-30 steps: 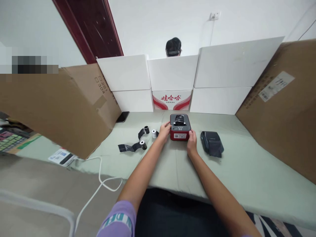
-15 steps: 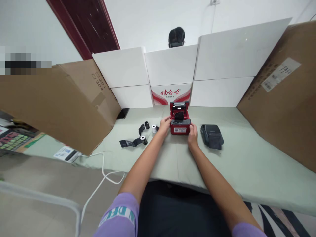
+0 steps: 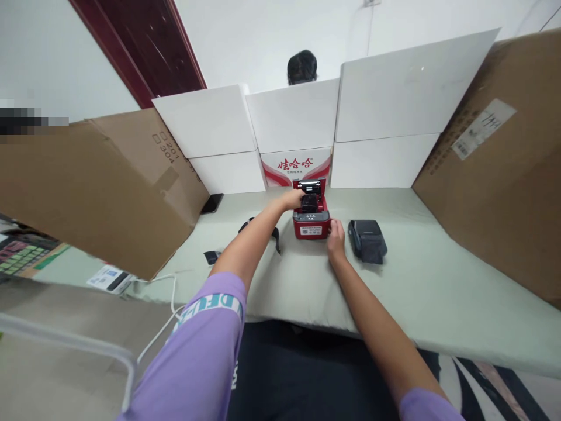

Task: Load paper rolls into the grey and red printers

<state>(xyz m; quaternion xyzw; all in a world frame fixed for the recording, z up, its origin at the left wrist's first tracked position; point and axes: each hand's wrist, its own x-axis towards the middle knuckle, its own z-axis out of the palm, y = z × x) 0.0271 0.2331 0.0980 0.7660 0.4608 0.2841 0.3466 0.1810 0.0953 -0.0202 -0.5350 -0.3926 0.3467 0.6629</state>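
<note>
A small red and black printer (image 3: 311,230) stands on the table with its lid (image 3: 310,186) raised. Inside it sits a black roll (image 3: 309,203). My left hand (image 3: 293,199) reaches over the printer's left side into the opening, close to the roll; its fingertips are hidden there, so its hold cannot be made out. My right hand (image 3: 336,235) is closed against the printer's right side, gripping its lower edge. Left of the printer, loose black strips (image 3: 211,257) show partly behind my left forearm, which covers the rolls there.
A black portable printer (image 3: 368,241) lies to the right on the green cloth-covered table (image 3: 429,263). White boxes (image 3: 289,117) wall off the back, with cardboard boxes (image 3: 499,169) at both sides. A phone (image 3: 213,203) lies back left. Someone's head (image 3: 302,67) shows beyond.
My left hand has left the printer's left side and moved up and inward to the opening. The right hand keeps its place on the printer. The view has shifted slightly.
</note>
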